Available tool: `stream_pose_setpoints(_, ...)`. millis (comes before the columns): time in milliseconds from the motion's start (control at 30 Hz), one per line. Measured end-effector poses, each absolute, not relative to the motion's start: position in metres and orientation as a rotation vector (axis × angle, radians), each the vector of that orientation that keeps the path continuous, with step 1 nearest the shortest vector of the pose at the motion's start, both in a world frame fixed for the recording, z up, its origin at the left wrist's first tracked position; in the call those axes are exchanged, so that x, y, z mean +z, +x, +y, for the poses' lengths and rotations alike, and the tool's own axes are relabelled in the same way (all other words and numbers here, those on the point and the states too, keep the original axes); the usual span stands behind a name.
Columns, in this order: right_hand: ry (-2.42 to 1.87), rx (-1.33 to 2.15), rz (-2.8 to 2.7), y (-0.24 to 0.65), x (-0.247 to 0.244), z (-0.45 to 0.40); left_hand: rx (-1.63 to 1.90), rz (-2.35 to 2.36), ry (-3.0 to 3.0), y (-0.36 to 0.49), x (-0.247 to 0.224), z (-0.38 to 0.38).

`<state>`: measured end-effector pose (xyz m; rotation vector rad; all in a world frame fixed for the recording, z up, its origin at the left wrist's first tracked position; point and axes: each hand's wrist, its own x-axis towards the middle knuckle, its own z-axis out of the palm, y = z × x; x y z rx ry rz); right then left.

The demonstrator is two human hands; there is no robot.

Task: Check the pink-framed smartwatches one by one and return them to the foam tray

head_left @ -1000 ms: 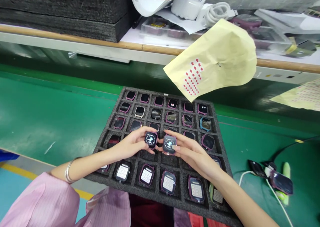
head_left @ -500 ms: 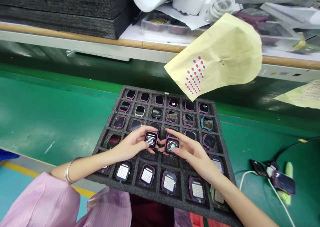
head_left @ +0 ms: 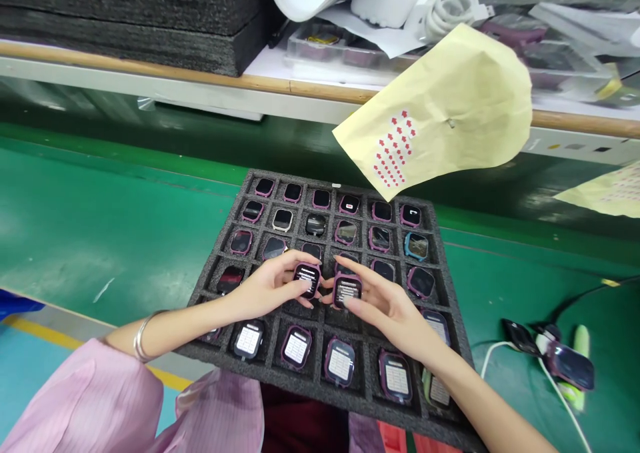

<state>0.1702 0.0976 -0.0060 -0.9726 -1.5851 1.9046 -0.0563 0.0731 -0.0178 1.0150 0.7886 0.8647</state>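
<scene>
My left hand [head_left: 280,278] is closed round a purple smartwatch [head_left: 307,280] without a strap, its thumb on the lit screen of white text. Another purple smartwatch [head_left: 347,290], also showing lines of text, is gripped in my right hand [head_left: 383,303], with the thumb at the lower edge of its screen. The two watches are side by side, a small gap between them, above the middle of a black foam tray [head_left: 367,410]. Strapless watches lie in the tray's compartments; several in the near row, such as one watch [head_left: 296,346], show bright white screens.
The tray rests on a green bench [head_left: 110,226] and overhangs its near edge. A yellow paper [head_left: 440,120] with red arrows hangs from the shelf above. At the right lie a watch [head_left: 570,365] and a white cable [head_left: 560,406]. Black foam blocks [head_left: 125,26] stand on the shelf.
The right-hand watch's screen has switched from a round dial to lines of text. My left thumb has shifted slightly on its screen. Both hands keep hold of their watches.
</scene>
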Motion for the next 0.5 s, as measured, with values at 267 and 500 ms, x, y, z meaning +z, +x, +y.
stream_pose_setpoints(267, -1.027, 1.749, -2.033, 0.182, -0.015, 0.099, 0.857, 0.825, 1.020, -0.057, -0.018, 0.073)
stream_pose_setpoints(500, -1.021, 0.964, -2.571, 0.184, -0.008, 0.100, 0.848, 0.790, 1.011, -0.057, -0.017, 0.074)
